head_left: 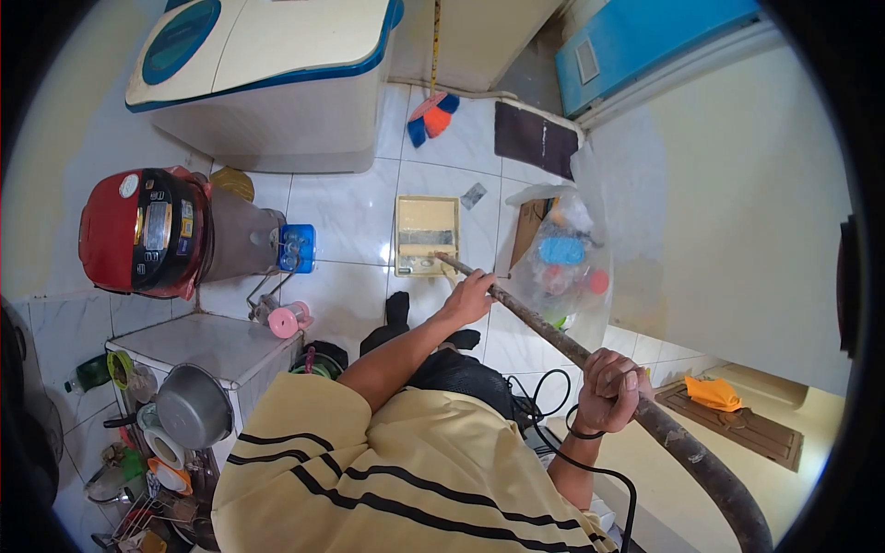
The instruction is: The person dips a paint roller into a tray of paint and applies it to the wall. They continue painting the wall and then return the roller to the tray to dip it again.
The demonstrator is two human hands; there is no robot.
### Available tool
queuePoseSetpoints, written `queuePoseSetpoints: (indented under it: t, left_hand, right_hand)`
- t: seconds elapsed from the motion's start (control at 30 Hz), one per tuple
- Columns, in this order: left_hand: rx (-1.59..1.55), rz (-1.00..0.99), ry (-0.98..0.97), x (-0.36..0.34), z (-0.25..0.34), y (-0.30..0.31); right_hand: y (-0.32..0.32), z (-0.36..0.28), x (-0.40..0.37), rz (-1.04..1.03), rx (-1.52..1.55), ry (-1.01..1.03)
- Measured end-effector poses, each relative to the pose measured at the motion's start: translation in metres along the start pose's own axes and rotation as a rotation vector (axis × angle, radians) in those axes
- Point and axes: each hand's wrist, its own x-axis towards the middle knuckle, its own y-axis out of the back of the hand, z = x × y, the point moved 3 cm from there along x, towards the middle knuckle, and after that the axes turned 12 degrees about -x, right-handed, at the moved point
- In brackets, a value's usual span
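A long, stained pole runs from the lower right up toward a cream tray on the tiled floor. My left hand grips the pole near its far part, fingers wrapped round it. Closer to me, my right hand is closed round the thicker-looking part. The pole's far end reaches into the lower half of the tray, where a pale roller lies below a grey wet patch. A black cable loops by my right wrist.
A washing machine stands ahead on the left, with a red rice cooker nearer. Bagged items sit right of the tray. A broom, dark mat and pink cup are also around. Dishes and a pot fill the lower left.
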Motion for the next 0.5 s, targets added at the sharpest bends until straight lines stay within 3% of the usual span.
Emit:
queuePoseSetpoints:
  t: [0.5]
  left_hand:
    - [0.001, 0.065, -0.042, 0.020, 0.004, 0.010]
  right_hand:
    - [-0.003, 0.000, -0.001, 0.057, 0.001, 0.056]
